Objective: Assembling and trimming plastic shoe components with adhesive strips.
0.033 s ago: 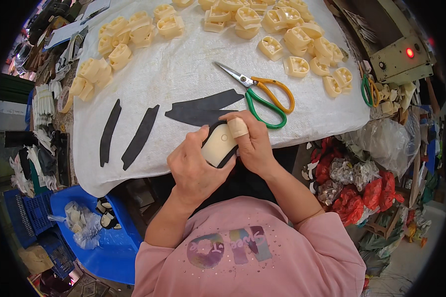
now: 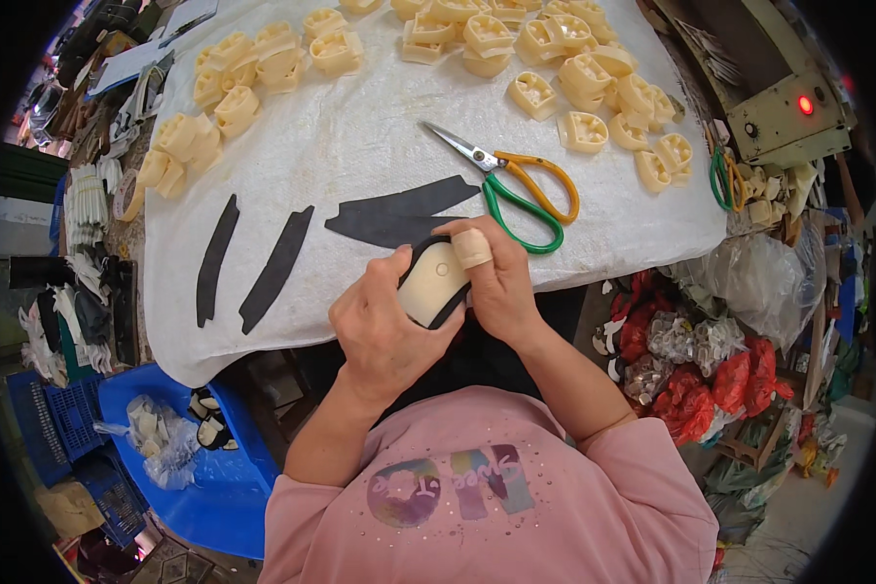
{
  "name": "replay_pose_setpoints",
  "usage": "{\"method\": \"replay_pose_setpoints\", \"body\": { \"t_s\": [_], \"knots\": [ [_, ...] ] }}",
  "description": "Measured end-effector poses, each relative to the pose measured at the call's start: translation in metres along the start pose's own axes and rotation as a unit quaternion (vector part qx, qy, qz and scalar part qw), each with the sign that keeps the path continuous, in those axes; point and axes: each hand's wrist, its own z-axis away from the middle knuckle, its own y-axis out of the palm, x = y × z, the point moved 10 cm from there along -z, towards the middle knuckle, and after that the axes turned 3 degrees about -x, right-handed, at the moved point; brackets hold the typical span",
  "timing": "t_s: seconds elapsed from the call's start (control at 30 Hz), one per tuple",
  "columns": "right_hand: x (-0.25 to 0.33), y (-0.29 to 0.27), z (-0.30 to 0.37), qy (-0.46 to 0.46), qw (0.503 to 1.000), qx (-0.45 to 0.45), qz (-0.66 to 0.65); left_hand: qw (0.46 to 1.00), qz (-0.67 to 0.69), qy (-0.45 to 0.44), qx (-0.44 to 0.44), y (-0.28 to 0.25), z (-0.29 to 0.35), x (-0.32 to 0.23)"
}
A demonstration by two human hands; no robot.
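Between my two hands, just over the table's near edge, is a cream plastic shoe heel (image 2: 428,290) with a black strip wrapped round its side. My left hand (image 2: 375,316) grips it from the left, fingers curled round it. My right hand (image 2: 501,282) closes on its right side, the thumb, covered in beige tape, pressing at the black edge. Two overlapping black cut strips (image 2: 409,202) lie just beyond my hands. Further left are two separate black strips (image 2: 216,261), (image 2: 276,271). Scissors (image 2: 496,170) with one green and one yellow handle lie beyond my right hand, blades parted.
White sheeting (image 2: 360,127) covers the table. Many cream heels (image 2: 584,78) cluster along its far side, more (image 2: 185,141) at far left. A blue plastic bin (image 2: 195,496) stands lower left. Right are a machine box with a red light (image 2: 788,122) and red plastic bags (image 2: 691,399).
My right thumb has shifted very slightly at the heel's edge. Everything else looks the same.
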Motion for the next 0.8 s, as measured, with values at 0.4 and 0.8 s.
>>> {"method": "replay_pose_setpoints", "body": {
  "t_s": [0.4, 0.8],
  "knots": [
    [0.013, 0.021, 0.019, -0.078, 0.997, -0.011, 0.018, 0.998, 0.005, -0.050, -0.027, -0.003, 0.001, 0.027],
    [-0.021, -0.004, -0.009, 0.177, 0.949, -0.012, -0.261, 0.857, 0.436, -0.205, 0.184, 0.035, 0.037, 0.038]
  ]
}}
